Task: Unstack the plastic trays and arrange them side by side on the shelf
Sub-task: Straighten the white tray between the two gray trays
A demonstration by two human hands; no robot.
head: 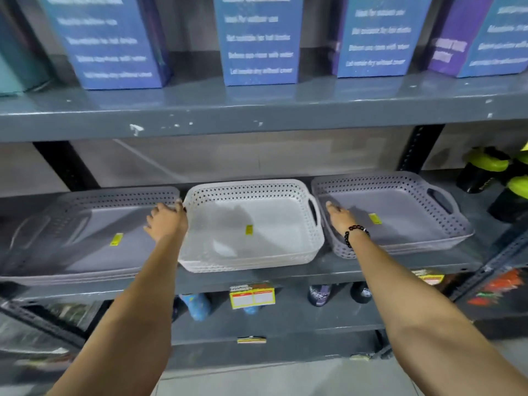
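Three perforated plastic trays stand side by side on the middle shelf (285,277). The white tray (251,227) sits in the centre, a grey tray (85,232) to its left and a second grey tray (400,212) to its right. Each looks like a stack of nested trays, and each has a yellow sticker inside. My left hand (167,221) rests at the white tray's left rim, fingers curled over the edge. My right hand (338,215) lies inside the right grey tray near its left handle, fingers extended. A black bead bracelet circles that wrist.
Blue boxes (258,38) line the upper shelf (257,110). Black bottles with green lids (491,172) stand right of the trays. A price label (251,295) hangs on the shelf edge, with small bottles on the shelf below.
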